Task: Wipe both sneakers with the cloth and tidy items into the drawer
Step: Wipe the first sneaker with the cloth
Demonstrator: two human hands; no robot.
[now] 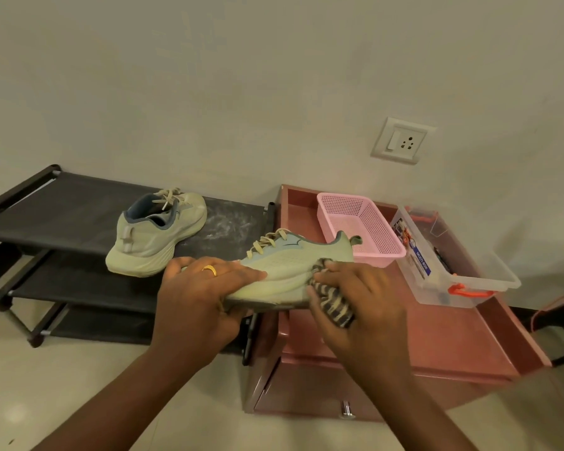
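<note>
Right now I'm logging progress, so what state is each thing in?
Held sneaker: lifted, on its side, being wiped.
Cloth: bunched, pressed on the held sneaker.
Other sneaker: upright on the rack.
Left hand: gripping the held sneaker.
Right hand: gripping the cloth.
Pink basket: empty.
Clear box: lidless.
Drawer: shut.

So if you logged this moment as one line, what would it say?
step: wiping sneaker | left hand: holds sneaker | right hand: rubs striped cloth on its side | other sneaker: on rack
</note>
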